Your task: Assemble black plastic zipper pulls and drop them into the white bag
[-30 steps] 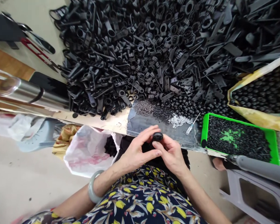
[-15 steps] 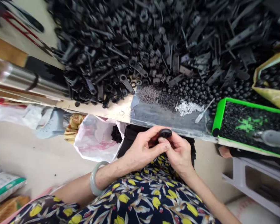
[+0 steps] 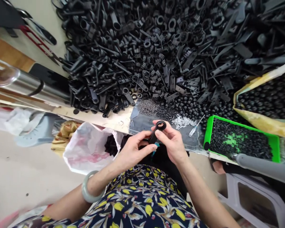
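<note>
Both pinching one black ring-ended lever (image 3: 157,132) just above the table edge (image 3: 114,122): left hand (image 3: 133,152) low on the shank, right hand (image 3: 172,144) by the ring. Loose grip probably means dropping it into the lap, or flicking the pins (image 3: 182,121).

One green tray (image 3: 207,133), two hands (image 3: 133,152)

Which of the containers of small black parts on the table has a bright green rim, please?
The tray nearest the hands, at the table's front edge. The other container, the bag behind it, is yellowish.
</note>
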`<state>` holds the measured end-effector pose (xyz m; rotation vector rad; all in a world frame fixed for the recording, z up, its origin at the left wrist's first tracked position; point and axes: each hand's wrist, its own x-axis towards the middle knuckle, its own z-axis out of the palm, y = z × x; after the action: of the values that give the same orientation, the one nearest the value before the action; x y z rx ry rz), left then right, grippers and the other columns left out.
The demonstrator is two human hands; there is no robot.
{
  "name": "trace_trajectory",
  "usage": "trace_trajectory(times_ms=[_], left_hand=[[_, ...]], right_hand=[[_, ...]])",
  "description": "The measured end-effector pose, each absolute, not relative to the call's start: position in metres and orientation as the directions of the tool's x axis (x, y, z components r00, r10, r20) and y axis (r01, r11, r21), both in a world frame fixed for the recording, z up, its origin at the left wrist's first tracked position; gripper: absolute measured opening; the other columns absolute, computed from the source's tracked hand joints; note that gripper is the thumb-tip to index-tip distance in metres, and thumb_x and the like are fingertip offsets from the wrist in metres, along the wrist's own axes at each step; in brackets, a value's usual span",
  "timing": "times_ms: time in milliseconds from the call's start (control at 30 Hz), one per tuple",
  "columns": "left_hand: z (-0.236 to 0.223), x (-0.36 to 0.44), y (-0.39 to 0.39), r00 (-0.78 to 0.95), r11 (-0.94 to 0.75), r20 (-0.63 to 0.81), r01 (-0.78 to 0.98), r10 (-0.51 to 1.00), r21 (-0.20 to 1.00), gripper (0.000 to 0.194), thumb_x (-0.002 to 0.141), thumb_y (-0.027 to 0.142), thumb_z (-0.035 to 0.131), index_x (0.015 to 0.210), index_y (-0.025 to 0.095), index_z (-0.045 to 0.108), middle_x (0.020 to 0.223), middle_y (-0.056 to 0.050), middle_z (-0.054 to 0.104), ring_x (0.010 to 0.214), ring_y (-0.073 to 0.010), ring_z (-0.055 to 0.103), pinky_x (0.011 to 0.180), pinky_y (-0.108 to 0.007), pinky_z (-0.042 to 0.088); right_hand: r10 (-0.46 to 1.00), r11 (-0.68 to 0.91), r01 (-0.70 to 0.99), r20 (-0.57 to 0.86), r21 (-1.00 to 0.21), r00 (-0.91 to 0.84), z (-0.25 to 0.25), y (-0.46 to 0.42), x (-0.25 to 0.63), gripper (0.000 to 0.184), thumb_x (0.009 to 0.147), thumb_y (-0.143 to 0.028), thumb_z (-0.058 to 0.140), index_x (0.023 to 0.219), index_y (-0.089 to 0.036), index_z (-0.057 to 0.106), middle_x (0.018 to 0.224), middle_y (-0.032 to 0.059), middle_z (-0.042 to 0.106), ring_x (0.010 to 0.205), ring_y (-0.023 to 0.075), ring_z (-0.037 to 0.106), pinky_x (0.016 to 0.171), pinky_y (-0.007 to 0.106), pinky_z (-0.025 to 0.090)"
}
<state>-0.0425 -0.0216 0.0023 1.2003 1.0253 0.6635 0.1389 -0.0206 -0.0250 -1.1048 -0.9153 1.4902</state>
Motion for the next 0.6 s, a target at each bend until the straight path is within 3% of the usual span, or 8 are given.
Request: trace_trajectory(times_ms=[133, 300, 367, 433, 533, 600], left_hand=[[0.004, -0.033, -0.023, 0.342, 0.065, -0.155, 0.260, 0.927, 0.963, 0.018, 0.099, 0.031, 0.061, 0.098, 0.016, 0.072, 0.088, -0.003, 0.072, 0.079, -0.0154, 0.064, 0.076, -0.027, 0.052], [0.000, -0.029, -0.026, 0.228, -0.011, -0.057, 0.289, 0.972, 0.957, 0.023, 0.100, 0.032, 0.059, 0.094, 0.016, 0.073, 0.085, -0.003, 0.072, 0.076, -0.0158, 0.064, 0.074, -0.027, 0.051], [-0.006, -0.032, -0.027, 0.184, 0.065, -0.105, 0.215, 0.977, 0.975, 0.024, 0.099, 0.036, 0.062, 0.095, 0.016, 0.075, 0.091, -0.005, 0.074, 0.088, -0.0192, 0.067, 0.084, -0.029, 0.054], [-0.013, -0.037, -0.028, 0.186, 0.195, -0.199, 0.040, 0.962, 0.980, 0.024, 0.096, 0.039, 0.068, 0.096, 0.017, 0.076, 0.098, -0.006, 0.076, 0.101, -0.0217, 0.068, 0.092, -0.031, 0.054], [-0.026, -0.044, -0.028, 0.340, 0.445, -0.351, -0.256, 0.872, 0.858, 0.031, 0.091, 0.047, 0.075, 0.101, 0.017, 0.079, 0.104, -0.008, 0.077, 0.100, -0.0226, 0.071, 0.093, -0.035, 0.057], [-0.033, -0.045, -0.028, 0.437, 0.557, -0.402, -0.319, 0.805, 0.767, 0.036, 0.089, 0.048, 0.077, 0.106, 0.017, 0.079, 0.108, -0.010, 0.077, 0.099, -0.0233, 0.073, 0.094, -0.038, 0.058]], right_hand=[[0.968, -0.251, -0.319, -0.236, -0.914, -0.085, -0.022, -0.027, 0.129, 0.022, 0.094, -0.040, 0.075, 0.110, -0.026, 0.080, 0.116, 0.0060, 0.078, 0.108, 0.0223, 0.073, 0.102, 0.039, 0.058], [0.982, -0.166, -0.290, -0.183, -0.943, 0.034, -0.019, -0.029, 0.110, 0.018, 0.097, -0.039, 0.071, 0.104, -0.023, 0.077, 0.104, 0.0050, 0.079, 0.095, 0.0192, 0.075, 0.092, 0.033, 0.061], [0.983, -0.153, -0.284, -0.175, -0.947, 0.056, -0.020, -0.026, 0.105, 0.021, 0.097, -0.041, 0.070, 0.103, -0.022, 0.076, 0.101, 0.0049, 0.079, 0.093, 0.0188, 0.074, 0.090, 0.032, 0.061], [0.984, -0.178, -0.242, -0.174, -0.954, -0.036, -0.020, -0.023, 0.104, 0.027, 0.098, -0.045, 0.068, 0.107, -0.021, 0.075, 0.101, 0.0050, 0.078, 0.091, 0.0181, 0.073, 0.085, 0.030, 0.061], [0.945, -0.208, -0.116, -0.169, -0.971, -0.279, -0.018, -0.021, 0.112, 0.040, 0.100, -0.053, 0.061, 0.121, -0.021, 0.073, 0.109, 0.0057, 0.076, 0.089, 0.0171, 0.071, 0.078, 0.027, 0.060], [0.941, -0.142, -0.059, -0.116, -0.988, -0.317, -0.016, -0.022, 0.120, 0.040, 0.102, -0.052, 0.059, 0.123, -0.021, 0.074, 0.114, 0.0063, 0.075, 0.097, 0.0184, 0.071, 0.084, 0.029, 0.059]])
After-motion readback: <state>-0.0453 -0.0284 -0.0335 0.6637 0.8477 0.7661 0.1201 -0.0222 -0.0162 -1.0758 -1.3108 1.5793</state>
